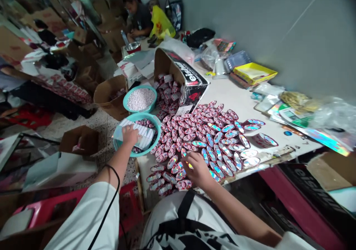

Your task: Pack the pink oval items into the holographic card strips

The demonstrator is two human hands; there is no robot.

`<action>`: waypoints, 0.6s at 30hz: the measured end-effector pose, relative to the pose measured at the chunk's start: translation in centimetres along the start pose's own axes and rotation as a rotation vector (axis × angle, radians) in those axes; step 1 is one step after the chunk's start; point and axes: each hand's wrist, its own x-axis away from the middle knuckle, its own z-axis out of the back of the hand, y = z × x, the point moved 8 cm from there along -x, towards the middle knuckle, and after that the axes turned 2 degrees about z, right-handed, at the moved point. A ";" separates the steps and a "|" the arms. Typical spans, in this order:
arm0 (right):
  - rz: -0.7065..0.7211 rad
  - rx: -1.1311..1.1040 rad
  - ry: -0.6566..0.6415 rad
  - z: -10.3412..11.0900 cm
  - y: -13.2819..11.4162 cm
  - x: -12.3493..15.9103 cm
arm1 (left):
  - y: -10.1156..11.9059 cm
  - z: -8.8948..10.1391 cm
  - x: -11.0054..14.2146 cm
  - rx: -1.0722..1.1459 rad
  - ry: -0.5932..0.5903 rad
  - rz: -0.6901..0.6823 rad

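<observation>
My left hand [130,135] is over a turquoise basin [159,125], its fingers closed on a white sheet with stripes [145,135]. Small dark pink pieces [145,122] show in the basin beside the sheet. At the near part of the table my right hand [197,169] reaches down among many small oval open-topped packs [190,136], standing close together. Its fingers are curled and pressed together; what is between them is hidden. Some packs hold pinkish pieces, while packs on the right [219,153] show shiny silvery insides.
A second turquoise basin [154,105] holds small whitish pieces. Behind it a black-and-white carton [191,75] lies on its side, with packs spilling out. A yellow tray [254,73] and plastic bags line the wall. A person [139,18] sits at the far end.
</observation>
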 end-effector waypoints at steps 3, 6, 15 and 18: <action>-0.035 0.014 0.021 0.6 0.9 0.6 | -0.6 -0.3 0.2 0.000 -0.001 -0.055; -0.078 -0.013 0.039 0.8 1.8 0.7 | -0.9 1.6 1.6 0.028 0.077 -0.059; 0.076 -0.092 -0.007 1.3 -2.8 -4.8 | 0.9 11.0 11.1 0.246 0.081 -0.111; 0.240 -0.012 -0.125 1.1 -7.6 -6.8 | 3.2 11.9 15.6 0.314 -0.038 -0.032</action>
